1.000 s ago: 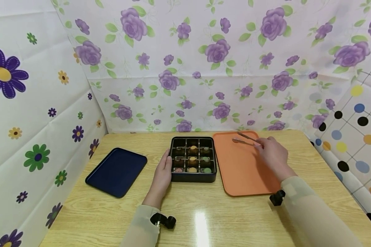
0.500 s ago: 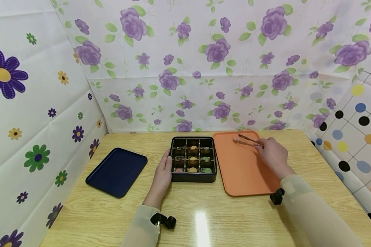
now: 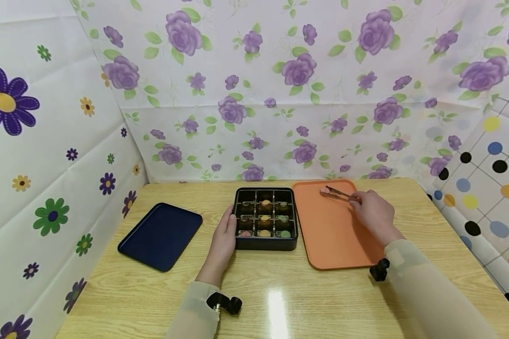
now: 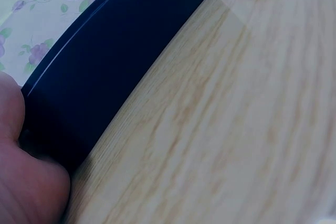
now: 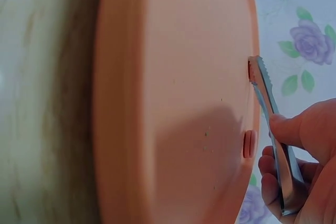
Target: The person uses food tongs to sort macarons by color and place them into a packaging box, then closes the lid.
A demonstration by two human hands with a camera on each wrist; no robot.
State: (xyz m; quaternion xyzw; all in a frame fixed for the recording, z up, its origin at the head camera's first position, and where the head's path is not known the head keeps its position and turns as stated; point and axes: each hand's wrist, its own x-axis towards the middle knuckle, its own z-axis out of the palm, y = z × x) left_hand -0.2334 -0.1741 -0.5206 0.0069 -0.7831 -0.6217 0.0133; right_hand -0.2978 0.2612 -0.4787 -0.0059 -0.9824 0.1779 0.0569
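Note:
My right hand (image 3: 375,214) holds metal tongs (image 5: 292,195) over the orange tray (image 3: 339,235). Their tips close around a small pink macaron (image 3: 324,190) near the tray's far left corner. In the right wrist view, another reddish-pink macaron (image 5: 250,144) stands along the tray's far edge, close to my fingers. A dark box (image 3: 266,243) with a divided insert sits left of the tray. Its compartments hold round macarons in pink, yellow (image 3: 264,233) and green (image 3: 284,233). My left hand (image 3: 225,235) lies with extended fingers along the box's left wall.
A dark blue tray (image 3: 160,237) lies at the left of the wooden table (image 3: 254,292). Flowered cloth (image 3: 254,94) hangs behind the table, and patterned sheets stand at both sides. The orange tray's left edge runs close beside the box.
The tongs' arms, wide apart a second ago, have come together around the pink macaron. My left hand, the box and both trays stay in place.

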